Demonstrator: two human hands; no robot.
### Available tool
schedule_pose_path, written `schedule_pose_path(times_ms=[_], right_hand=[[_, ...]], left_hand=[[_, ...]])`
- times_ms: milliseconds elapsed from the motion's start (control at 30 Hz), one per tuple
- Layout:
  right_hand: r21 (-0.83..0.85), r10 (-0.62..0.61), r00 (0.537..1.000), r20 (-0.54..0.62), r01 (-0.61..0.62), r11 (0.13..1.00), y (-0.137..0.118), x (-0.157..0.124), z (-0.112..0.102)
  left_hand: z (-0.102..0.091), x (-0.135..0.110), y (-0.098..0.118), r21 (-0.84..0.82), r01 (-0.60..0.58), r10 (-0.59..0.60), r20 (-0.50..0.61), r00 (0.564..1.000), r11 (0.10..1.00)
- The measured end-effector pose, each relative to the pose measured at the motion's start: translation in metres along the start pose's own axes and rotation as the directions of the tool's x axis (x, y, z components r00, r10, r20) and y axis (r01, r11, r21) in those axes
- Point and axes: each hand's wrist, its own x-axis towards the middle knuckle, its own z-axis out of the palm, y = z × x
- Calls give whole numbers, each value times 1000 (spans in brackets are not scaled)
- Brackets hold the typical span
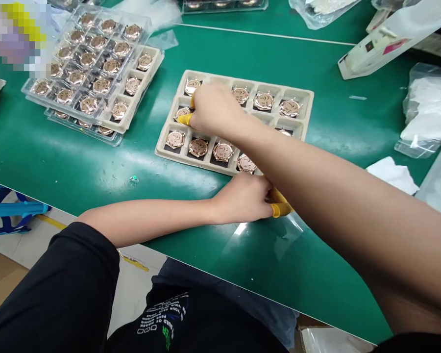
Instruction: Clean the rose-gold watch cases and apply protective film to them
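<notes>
meanwhile, a rose-gold watch case [182,114] is pinched by right-hand fingers [185,119] in a pulp tray [242,80]; left-hand fingers [281,209] are held together below the tray's edge.

Watch cases [199,147] — polished rose-gold metal, glossy; tray [242,77] matt moulded pulp, slightly rough; finger cots [281,210] yellow rubber, approx; blister trays [95,63] clear shiny plastic; bench mat [220,49] smooth glossy green.

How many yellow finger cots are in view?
4: two cots on the right hand, two on the left hand; more may be hidden.
</notes>
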Motion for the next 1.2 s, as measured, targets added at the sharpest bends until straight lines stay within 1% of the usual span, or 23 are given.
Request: schedule_pose_path(times_ms=[100, 200, 267, 333, 367, 467, 533, 567, 633, 667, 700, 733, 800, 867, 900, 933, 967, 1000, 1033, 1067, 1100, 1133, 1200], right_hand=[[-212, 61, 995, -74, -76, 974, -17, 2, 13], [-235, 160, 987, -29, -162, 959, -44, -4, 15], [-163, 189, 982, -17, -189, 968, -59, -14, 6], [4, 196, 980, -41, -196, 981, -70, -34, -14], [111, 208, 976, -60, -201, 973, -72, -49, -28], [411, 301, 948, -106, -234, 881, -65, -117, -72], [532, 387, 916, -102, -278, 799, -50, -169, -95], [573, 424, 900, -97, -298, 763, -41, -193, -102], [625, 503, 864, -15, -385, 679, -23, -231, -107], [655, 535, 844, 24, -418, 629, -16, -243, -105], [683, 558, 827, 63, -444, 580, -11, -252, -102], [709, 571, 816, 90, -456, 539, -7, -256, -98], [743, 570, 814, 111, -449, 497, -3, -258, -90], [742, 542, 831, 123, -440, 506, -2, -256, -87], [729, 528, 842, 112, -431, 532, -1, -255, -88], [705, 525, 849, 57, -407, 581, 1, -255, -90], [664, 528, 847, -55, -364, 653, 4, -256, -95], [594, 525, 825, -209, -319, 738, 9, -258, -101], [495, 502, 780, -373, -291, 819, 14, -261, -108], [378, 463, 728, -505, -296, 877, 19, -264, -115], [264, 428, 697, -575, -337, 904, 24, -268, -120], [166, 418, 700, -579, -400, 901, 28, -271, -124], [-8, 462, 745, -481, -531, 847, 33, -275, -126]], left_hand=[[0, 0, -1, 61, -22, 23, -10, 1000, 998], [1, 1, -4, 38, -58, 60, -52, 997, 998], [2, 2, -5, 17, -54, 55, -64, 996, 998], [2, 1, -4, 9, 5, -4, -53, 999, 1000], [2, 1, -4, -20, 34, -35, -41, 999, 999], [3, -1, -3, -212, 69, -74, -16, 997, 975], [4, -1, -3, -301, 85, -100, -35, 994, 950], [5, -1, -4, -315, 98, -119, -50, 992, 944], [5, 0, -4, -358, 86, -119, -72, 990, 930], [5, 0, -5, -366, 88, -113, -49, 992, 926], [5, 0, -5, -340, 97, -109, -17, 994, 935], [4, 0, -4, -298, 97, -105, -12, 994, 950], [2, -1, -3, -231, 112, -121, -24, 992, 966], [1, -1, -2, -240, 128, -138, -26, 990, 962], [0, -1, -1, -247, 125, -137, -33, 990, 961], [0, -1, -1, -263, 121, -136, -39, 990, 957], [0, -1, 0, -284, 118, -139, -52, 989, 952], [1, -1, 0, -303, 116, -143, -69, 987, 946], [1, -1, 0, -320, 117, -152, -87, 985, 940], [2, -1, -1, -333, 119, -163, -106, 981, 935], [3, -1, -1, -338, 122, -171, -119, 978, 933], [3, -1, -1, -339, 123, -174, -125, 977, 933], [3, 0, -1, -337, 122, -175, -131, 976, 934]])
